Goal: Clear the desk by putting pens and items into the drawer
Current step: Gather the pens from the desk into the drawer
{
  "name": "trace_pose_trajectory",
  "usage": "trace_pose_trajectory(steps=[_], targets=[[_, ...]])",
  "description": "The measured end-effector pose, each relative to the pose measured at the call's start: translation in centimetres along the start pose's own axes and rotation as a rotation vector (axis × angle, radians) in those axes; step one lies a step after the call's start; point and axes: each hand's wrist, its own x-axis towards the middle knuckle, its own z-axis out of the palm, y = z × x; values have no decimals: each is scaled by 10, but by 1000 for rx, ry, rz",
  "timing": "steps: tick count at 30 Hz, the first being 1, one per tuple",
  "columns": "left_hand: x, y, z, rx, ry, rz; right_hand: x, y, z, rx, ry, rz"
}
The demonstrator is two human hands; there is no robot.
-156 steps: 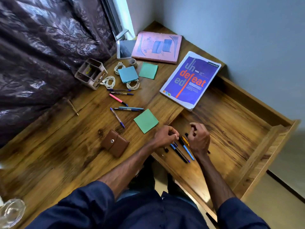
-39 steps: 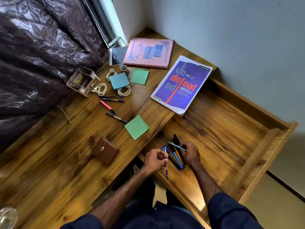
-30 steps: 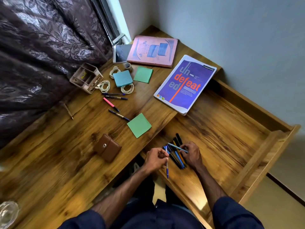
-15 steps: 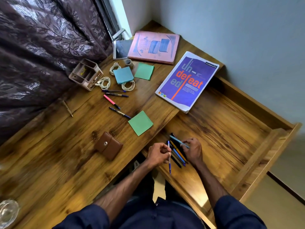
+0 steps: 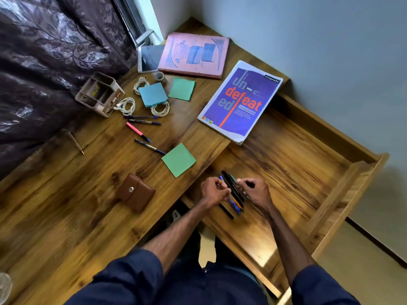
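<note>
Both hands were down in the open drawer (image 5: 297, 155), close to where it meets the surface (image 5: 66, 216), busy over a little pile of pens (image 5: 236, 195). The left hand (image 5: 212, 191) had its fingers curled tight round a blue pen (image 5: 221, 178), pinching it. The right hand (image 5: 256, 192) was curled on a light blue pen (image 5: 232, 177) that poked out past its fingertips. It was kinda blurry right there, so I couldn't tell whether either pen was touching the pile or just above it. The pile was black, orange and blue ones lying side by side on the drawer floor, between the two hands.

Up on the surface were four more: two dark pens (image 5: 141, 117) lying nearly parallel just below the white cables (image 5: 126, 105), a pink highlighter (image 5: 137, 132), and a dark blue pen (image 5: 149, 147) with its tip just beside a green sticky pad (image 5: 178, 160). A brown wallet (image 5: 136, 192) sat near the left forearm. Further back were a beige organizer (image 5: 100, 93), a blue sticky pad (image 5: 153, 94), a second green pad (image 5: 182, 88), a roll of tape (image 5: 159, 76) and a pink book (image 5: 193, 55). A purple notebook (image 5: 240, 102) had one corner hanging over the drawer.
</note>
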Motion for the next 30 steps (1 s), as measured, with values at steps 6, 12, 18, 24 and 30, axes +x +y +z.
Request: trace_pose_trajectory(steps=[6, 12, 18, 24, 30], targets=[[25, 21, 22, -34, 93, -3, -10, -14, -26, 165, -245, 20], [33, 18, 24, 117, 25, 51, 26, 8, -22, -180, -44, 95], [30, -5, 5, 147, -54, 14, 33, 8, -11, -244, 20, 133], [28, -8, -6, 89, -99, -11, 19, -8, -28, 327, -16, 164], [26, -5, -5, 80, -160, 9, 24, 3, -31, -34, 13, 55]])
